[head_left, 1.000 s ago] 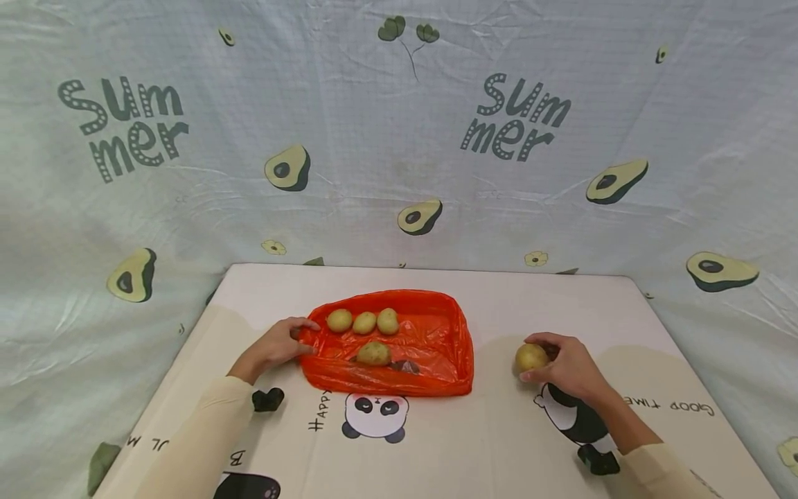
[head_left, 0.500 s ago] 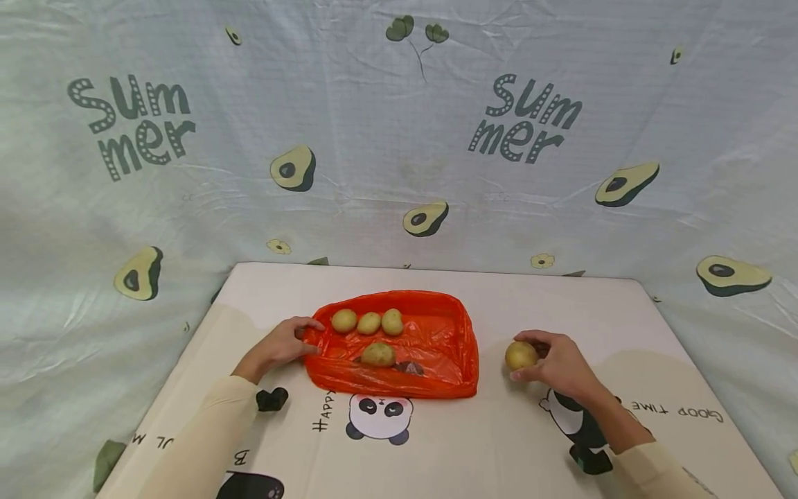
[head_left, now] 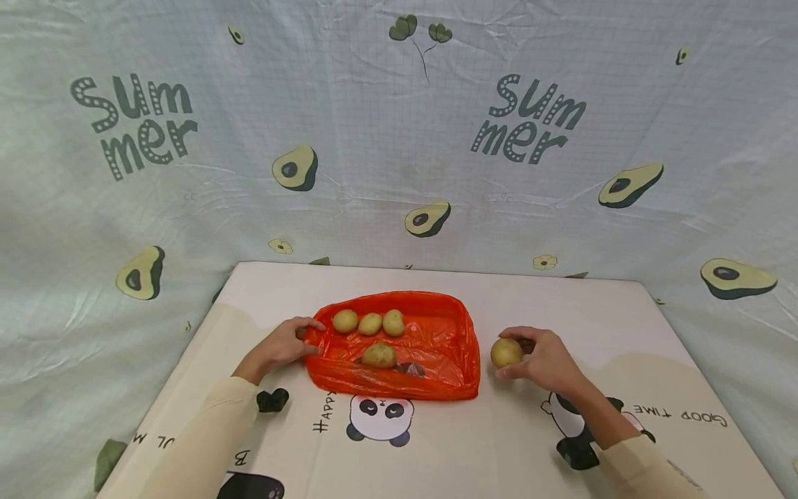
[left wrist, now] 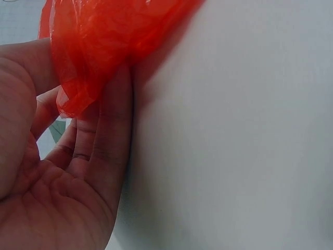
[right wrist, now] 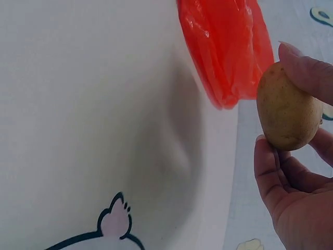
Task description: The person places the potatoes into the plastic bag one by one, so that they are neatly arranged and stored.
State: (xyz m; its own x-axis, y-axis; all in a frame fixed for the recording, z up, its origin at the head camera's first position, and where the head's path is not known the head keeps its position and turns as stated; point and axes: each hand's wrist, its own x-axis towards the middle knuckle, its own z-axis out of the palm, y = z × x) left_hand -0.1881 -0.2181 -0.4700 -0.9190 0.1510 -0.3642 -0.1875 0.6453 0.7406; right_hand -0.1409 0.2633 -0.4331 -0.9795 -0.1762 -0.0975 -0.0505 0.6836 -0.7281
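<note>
A red plastic bag (head_left: 436, 333), spread wide like a shallow tray, lies on the table in the head view. Inside it, three potatoes (head_left: 370, 324) stand in a row at the back, and a larger potato (head_left: 379, 355) lies nearer the front beside a small dark patch. My left hand (head_left: 283, 344) holds the bag's left edge; the left wrist view has the red plastic (left wrist: 99, 47) between thumb and fingers. Just right of the bag, my right hand (head_left: 541, 360) grips another potato (right wrist: 289, 109) between thumb and fingertips, apart from the bag.
The white table (head_left: 449, 450) bears printed pandas and lettering. A pale curtain (head_left: 349, 90) with avocado prints hangs behind and at both sides. In the right wrist view, the bag's end (right wrist: 223, 52) is near the held potato.
My right hand has moved left with its potato, closer to the bag. My left hand keeps its hold on the bag's edge. The head view has shifted slightly.
</note>
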